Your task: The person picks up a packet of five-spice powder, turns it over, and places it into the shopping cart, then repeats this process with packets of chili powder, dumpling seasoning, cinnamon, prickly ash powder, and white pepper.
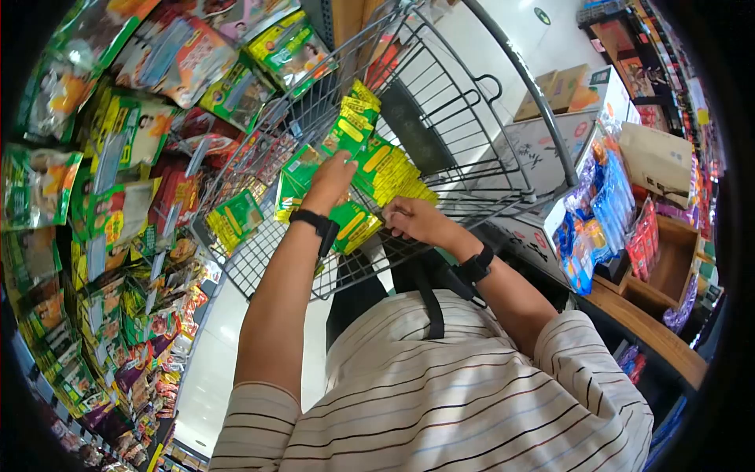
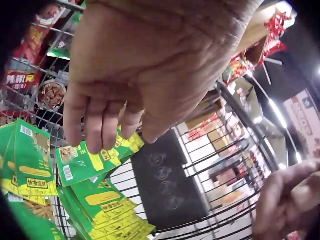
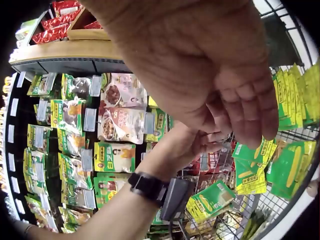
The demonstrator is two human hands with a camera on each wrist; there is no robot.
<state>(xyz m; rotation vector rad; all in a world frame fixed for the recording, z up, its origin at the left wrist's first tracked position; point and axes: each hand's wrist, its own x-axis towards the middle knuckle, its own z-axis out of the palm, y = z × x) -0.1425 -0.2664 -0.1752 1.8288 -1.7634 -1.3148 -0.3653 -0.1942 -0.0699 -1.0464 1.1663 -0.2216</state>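
Note:
Green and yellow snack packets [image 1: 385, 169] lie overlapped in a row inside a wire shopping cart [image 1: 464, 161]. Over them is my left hand [image 1: 332, 179], its loosely bent fingertips right at a packet [image 2: 82, 165] in the left wrist view. No packet shows between its thumb and fingers. My right hand [image 1: 421, 222] hovers at the cart's near side by the yellow packet ends, fingers loosely curled around nothing. In the right wrist view its palm [image 3: 200, 70] faces the camera. A single green packet [image 1: 236, 220] lies apart at the cart's left side.
On the left, close to the cart, rise shelves of hanging snack bags [image 1: 126, 134]. A dark panel [image 2: 167, 180] is set in the cart's grid. To the right stand a white carton [image 1: 543, 149] and a wooden display bin [image 1: 668, 256] with bagged goods.

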